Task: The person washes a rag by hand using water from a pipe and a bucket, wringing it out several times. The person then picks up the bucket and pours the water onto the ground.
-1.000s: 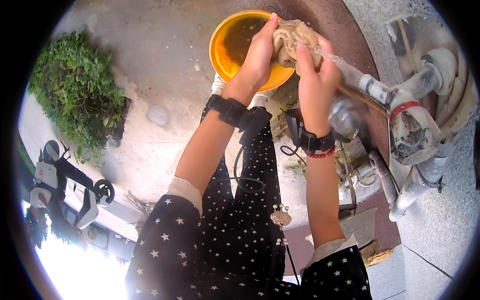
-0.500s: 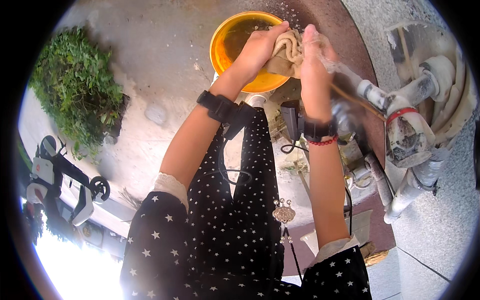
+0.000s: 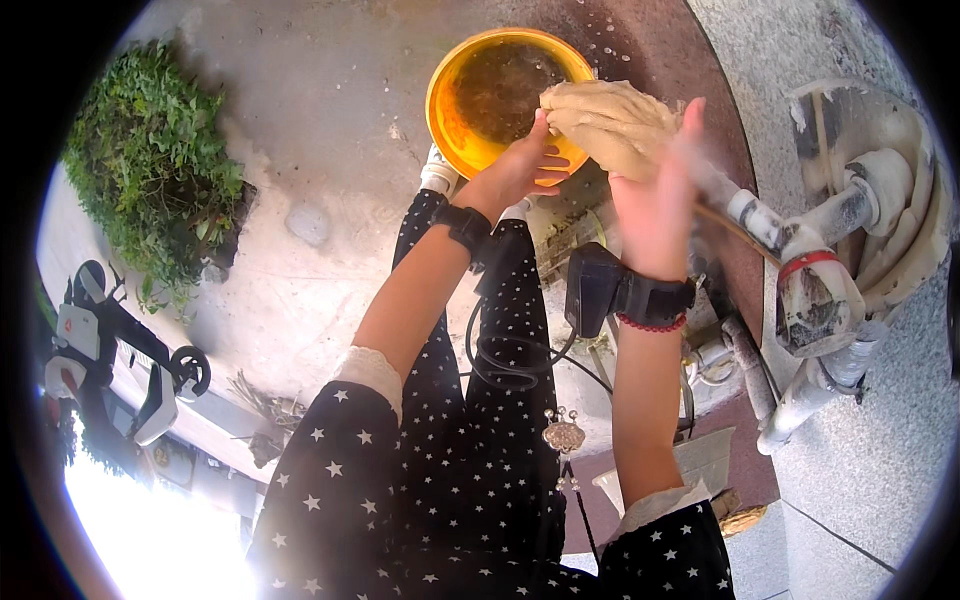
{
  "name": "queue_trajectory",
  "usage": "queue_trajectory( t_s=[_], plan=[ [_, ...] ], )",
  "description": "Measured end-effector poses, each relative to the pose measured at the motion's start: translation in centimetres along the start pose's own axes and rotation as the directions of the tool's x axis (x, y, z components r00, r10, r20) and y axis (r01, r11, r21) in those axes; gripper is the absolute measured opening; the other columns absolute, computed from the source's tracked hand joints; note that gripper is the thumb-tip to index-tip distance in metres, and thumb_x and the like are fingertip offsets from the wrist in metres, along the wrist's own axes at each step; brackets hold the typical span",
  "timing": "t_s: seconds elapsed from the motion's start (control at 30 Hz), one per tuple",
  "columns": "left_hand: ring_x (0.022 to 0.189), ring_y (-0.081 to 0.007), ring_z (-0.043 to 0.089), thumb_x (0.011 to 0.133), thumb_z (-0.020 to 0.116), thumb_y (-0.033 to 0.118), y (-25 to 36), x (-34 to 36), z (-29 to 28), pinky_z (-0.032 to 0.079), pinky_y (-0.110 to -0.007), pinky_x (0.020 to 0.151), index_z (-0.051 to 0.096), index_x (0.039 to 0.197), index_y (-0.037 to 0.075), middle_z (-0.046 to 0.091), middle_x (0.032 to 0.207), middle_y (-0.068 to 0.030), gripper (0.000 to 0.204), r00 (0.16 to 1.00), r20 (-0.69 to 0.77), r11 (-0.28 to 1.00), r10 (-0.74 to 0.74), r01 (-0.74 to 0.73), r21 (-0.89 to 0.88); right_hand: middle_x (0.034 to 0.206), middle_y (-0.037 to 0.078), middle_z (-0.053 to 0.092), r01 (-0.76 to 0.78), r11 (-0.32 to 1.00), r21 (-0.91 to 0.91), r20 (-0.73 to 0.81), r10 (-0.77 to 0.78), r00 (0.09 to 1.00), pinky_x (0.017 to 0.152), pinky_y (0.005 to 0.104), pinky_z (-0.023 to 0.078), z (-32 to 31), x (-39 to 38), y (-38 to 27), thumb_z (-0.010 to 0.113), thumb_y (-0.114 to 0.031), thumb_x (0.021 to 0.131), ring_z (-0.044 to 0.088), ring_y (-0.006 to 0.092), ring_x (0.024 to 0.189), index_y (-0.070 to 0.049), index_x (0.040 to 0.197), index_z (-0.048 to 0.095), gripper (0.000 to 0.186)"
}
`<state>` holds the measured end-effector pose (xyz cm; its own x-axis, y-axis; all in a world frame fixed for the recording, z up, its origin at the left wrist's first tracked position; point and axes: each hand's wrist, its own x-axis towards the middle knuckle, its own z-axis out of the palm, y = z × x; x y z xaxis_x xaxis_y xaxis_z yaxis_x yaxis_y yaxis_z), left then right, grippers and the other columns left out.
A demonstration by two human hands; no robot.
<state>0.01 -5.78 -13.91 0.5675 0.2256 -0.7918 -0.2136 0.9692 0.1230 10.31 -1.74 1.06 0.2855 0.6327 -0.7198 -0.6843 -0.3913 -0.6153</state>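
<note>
A tan wet cloth (image 3: 600,115) stretches sideways over the right side of a yellow basin (image 3: 445,100) with murky water inside. My right hand (image 3: 660,205) holds the cloth at its right end, thumb raised and partly blurred, other fingers mostly hidden. My left hand (image 3: 515,165) is below the cloth's left end, its thumb tip touching it and its other fingers spread apart in front of the basin. Clear water streams near my right hand from a white tap pipe (image 3: 750,215).
White pipework with red tape (image 3: 810,262) stands at right against a speckled wall (image 3: 850,470). A leafy plant (image 3: 150,170) grows at left. A black-and-white scooter (image 3: 110,340) is at lower left. The floor (image 3: 330,270) is pale concrete.
The cloth, bunched between both hands earlier, is now spread out sideways. My left hand has moved down and its fingers have opened. My right hand has shifted lower and rightward.
</note>
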Motion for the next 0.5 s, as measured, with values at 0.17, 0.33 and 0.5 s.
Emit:
queue_trajectory(
  t_s=[0.17, 0.33, 0.5],
  plan=[
    [0.116, -0.0229, 0.042, 0.086, 0.04, 0.051, 2.0, -1.6, 3.3, 0.035, -0.041, 0.096, 0.039, 0.125, 0.003, 0.046, 0.124, -0.0101, 0.062, 0.895, 0.314, 0.837, 0.317, -0.109, -0.536, 0.11, 0.011, 0.053, -0.055, 0.992, 0.109, -0.007, 0.056, 0.998, 0.093, 0.0371, 0.037, -2.1, 0.5, -0.9, 0.052, -0.036, 0.086, 0.05, 0.0237, 0.105, -0.004, 0.111, 0.048, 0.042],
    [0.112, -0.0245, 0.046, 0.081, 0.06, 0.016, 3.9, 0.0, 4.2, 0.034, -0.039, 0.098, 0.042, 0.118, 0.001, 0.049, 0.119, -0.0113, 0.043, 0.887, 0.126, 0.774, 0.445, -0.309, -0.553, 0.107, 0.01, 0.055, -0.126, 0.981, 0.147, -0.104, 0.142, 0.984, 0.094, 0.0401, 0.036, -1.9, -0.1, -1.7, 0.054, -0.03, 0.084, 0.05, 0.0245, 0.103, -0.004, 0.103, 0.052, 0.032],
    [0.101, -0.0227, 0.054, 0.082, 0.058, 0.01, 6.1, 0.2, 5.5, 0.043, -0.036, 0.09, 0.049, 0.11, 0.0, 0.056, 0.107, -0.011, 0.031, 0.953, -0.028, 0.88, 0.301, -0.289, -0.377, 0.104, 0.01, 0.056, -0.114, 0.976, 0.185, -0.078, 0.131, 0.988, 0.094, 0.0424, 0.035, -2.1, 0.3, -1.1, 0.054, -0.027, 0.083, 0.05, 0.0244, 0.103, -0.006, 0.102, 0.053, 0.028]
  ],
)
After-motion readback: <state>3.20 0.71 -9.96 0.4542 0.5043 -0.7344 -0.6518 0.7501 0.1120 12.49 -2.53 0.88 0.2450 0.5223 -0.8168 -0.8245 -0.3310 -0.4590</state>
